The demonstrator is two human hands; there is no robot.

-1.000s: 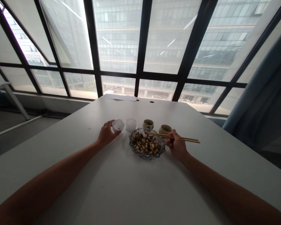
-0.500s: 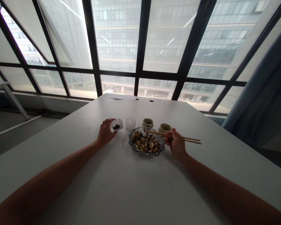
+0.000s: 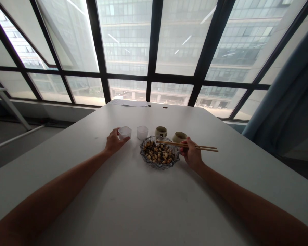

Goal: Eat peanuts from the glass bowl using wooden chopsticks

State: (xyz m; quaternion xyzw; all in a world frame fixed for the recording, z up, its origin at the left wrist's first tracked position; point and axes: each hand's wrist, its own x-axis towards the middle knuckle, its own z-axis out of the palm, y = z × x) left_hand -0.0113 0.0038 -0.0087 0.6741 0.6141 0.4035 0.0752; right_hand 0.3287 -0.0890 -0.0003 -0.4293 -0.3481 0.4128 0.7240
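My left hand (image 3: 114,140) is closed around a small translucent white plastic cup (image 3: 125,133), which stands upright to the left of a matching cup (image 3: 142,133). Its contents are hidden at this angle. In my right hand (image 3: 191,153) is a pair of wooden chopsticks (image 3: 204,148), pointing left over a clear glass bowl (image 3: 159,166) with a scalloped rim. The tips are close together above the bowl's far side; I cannot tell whether they pinch anything. Pistachios (image 3: 160,155) and smaller dark pieces fill the bowl.
Two beige ceramic cups, a left one (image 3: 161,132) and a right one (image 3: 180,137), stand just behind the bowl. Papers (image 3: 129,103) lie at the far edge of the white table (image 3: 143,205). Windows rise beyond it, and a blue curtain (image 3: 274,99) hangs at right.
The plastic cup in my left hand was tilted towards me, showing dark pieces inside; now it is upright. My right hand still holds the chopsticks over the bowl. The view has shifted slightly.
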